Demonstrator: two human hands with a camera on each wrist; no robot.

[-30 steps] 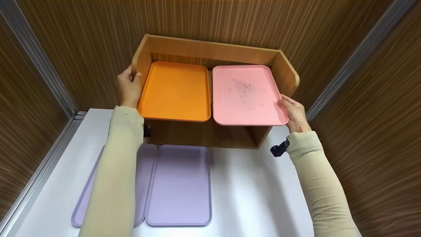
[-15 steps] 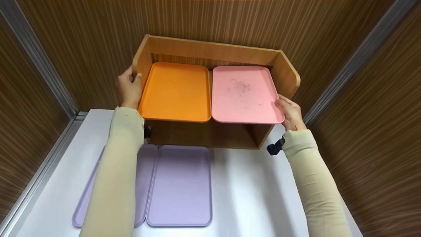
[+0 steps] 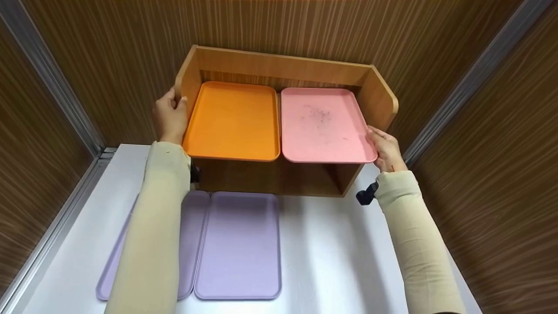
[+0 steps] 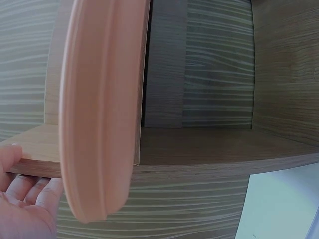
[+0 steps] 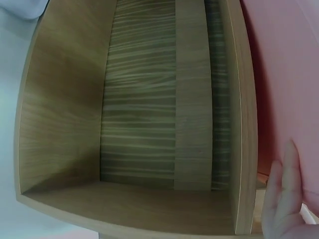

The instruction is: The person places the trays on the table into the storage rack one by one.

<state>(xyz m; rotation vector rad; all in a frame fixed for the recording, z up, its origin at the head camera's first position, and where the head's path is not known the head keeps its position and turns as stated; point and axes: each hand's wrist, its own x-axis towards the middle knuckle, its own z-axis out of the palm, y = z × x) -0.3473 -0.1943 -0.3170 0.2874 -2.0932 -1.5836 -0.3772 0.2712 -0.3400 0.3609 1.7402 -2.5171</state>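
Note:
A small wooden shelf (image 3: 281,64) stands against the back wall; its left side panel is gripped at the front edge by my left hand (image 3: 170,117), thumb inside and fingers outside. On the top board, just right of that hand, lies an orange tray (image 3: 235,122) that juts past the front edge. My right hand (image 3: 385,148) pinches the right rim of a pink tray (image 3: 324,126) near its front corner, beside the orange one. From the right wrist view, fingers (image 5: 291,172) of that hand lie along the pink underside, close over the shelf's top board (image 5: 244,124).
Two purple trays, one (image 3: 237,246) fully visible and another (image 3: 194,244) partly behind the left sleeve, lie side by side on the white table (image 3: 322,253). Below the top board is the shelf's open compartment (image 3: 270,176). Wood-patterned walls (image 3: 501,174) close in at the sides.
The right hand has moved a little left and back, bringing the pink tray's front edge slightly farther over the shelf. The left hand and the orange tray have stayed put.

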